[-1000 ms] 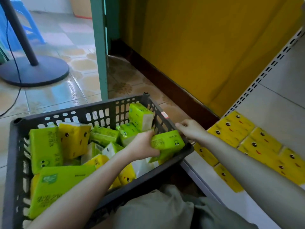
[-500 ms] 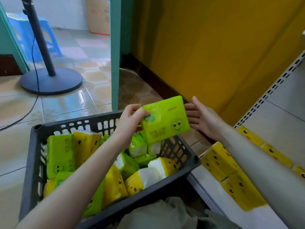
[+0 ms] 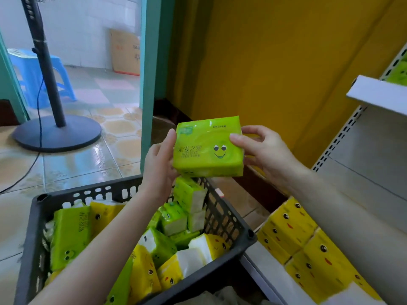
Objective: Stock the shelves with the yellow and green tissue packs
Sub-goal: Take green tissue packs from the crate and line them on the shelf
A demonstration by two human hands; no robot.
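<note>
A green tissue pack (image 3: 208,147) with a smiley face is held up in front of me, above the far corner of a black plastic basket (image 3: 229,219). My left hand (image 3: 158,164) grips its left end and my right hand (image 3: 262,148) grips its right end, thumb on the front. Inside the basket lie several green and yellow tissue packs (image 3: 70,234). Yellow tissue packs (image 3: 293,230) sit in rows on the bottom white shelf (image 3: 264,269) at the right.
A higher white shelf (image 3: 374,95) juts out at the upper right, with a green pack (image 3: 398,73) on it. A yellow wall stands behind. A fan stand (image 3: 57,128), a blue stool (image 3: 33,73) and a cardboard box (image 3: 125,51) are on the tiled floor at left.
The green pack came out of the basket in my left hand and rose. My right hand left the basket rim and took hold of the pack's right end.
</note>
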